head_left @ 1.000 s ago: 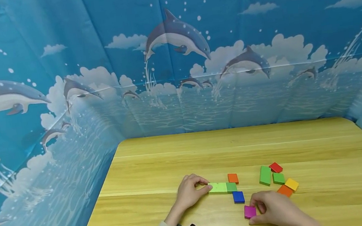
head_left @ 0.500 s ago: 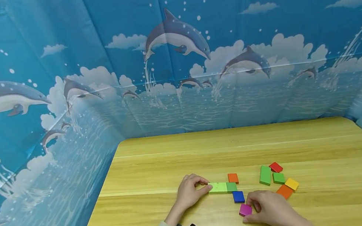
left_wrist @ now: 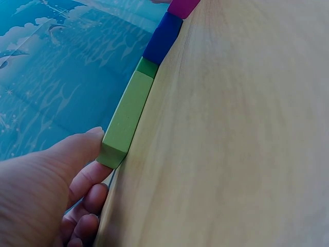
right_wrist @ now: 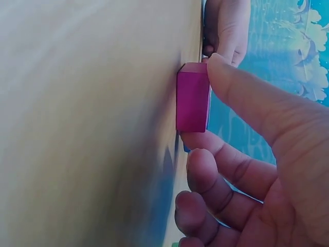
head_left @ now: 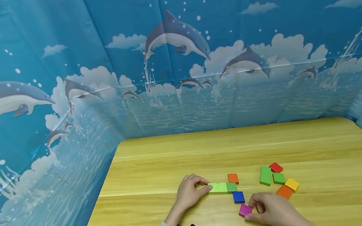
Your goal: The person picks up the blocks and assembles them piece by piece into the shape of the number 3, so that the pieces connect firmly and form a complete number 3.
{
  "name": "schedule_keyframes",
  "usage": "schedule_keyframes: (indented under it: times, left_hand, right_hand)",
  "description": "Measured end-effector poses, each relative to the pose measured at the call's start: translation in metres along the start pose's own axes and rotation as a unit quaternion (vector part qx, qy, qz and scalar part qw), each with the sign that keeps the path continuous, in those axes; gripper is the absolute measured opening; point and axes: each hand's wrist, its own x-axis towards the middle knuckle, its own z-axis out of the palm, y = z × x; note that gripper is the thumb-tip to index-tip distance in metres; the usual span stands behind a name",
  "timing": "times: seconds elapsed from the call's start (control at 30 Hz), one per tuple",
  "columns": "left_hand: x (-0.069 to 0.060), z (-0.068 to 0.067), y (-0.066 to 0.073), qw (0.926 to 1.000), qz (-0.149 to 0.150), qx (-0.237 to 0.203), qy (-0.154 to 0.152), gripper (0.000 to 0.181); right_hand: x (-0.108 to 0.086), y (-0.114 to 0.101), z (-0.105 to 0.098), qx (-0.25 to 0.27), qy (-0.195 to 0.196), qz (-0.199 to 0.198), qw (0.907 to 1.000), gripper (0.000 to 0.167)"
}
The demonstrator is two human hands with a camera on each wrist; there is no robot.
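My left hand pinches the left end of a light green block, as the left wrist view also shows at the block's near end. A darker green square adjoins that block's right end. Just below the square's right part lies a blue square. Thumb and index finger of my right hand hold a magenta block, turned at an angle on the table below the blue one. In the right wrist view the magenta block stands between thumb and index finger.
An orange square lies above the green square. To the right are a long green block, a red one, a green one, a yellow one and an orange one. A dolphin-print curtain stands behind the table.
My right hand has moved the magenta block slightly left and up, and the block has turned. The left hand and the green blocks have stayed in place.
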Motion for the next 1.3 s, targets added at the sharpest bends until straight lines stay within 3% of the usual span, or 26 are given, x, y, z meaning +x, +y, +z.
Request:
schedule_keyframes:
  times: [1.3]
  left_hand:
    - [0.0,0.001,-0.0011,1.0,-0.007,-0.002,0.001,0.02]
  right_hand:
    - [0.0035,-0.0083,0.0058,-0.023,0.025,0.025,0.9991,0.031]
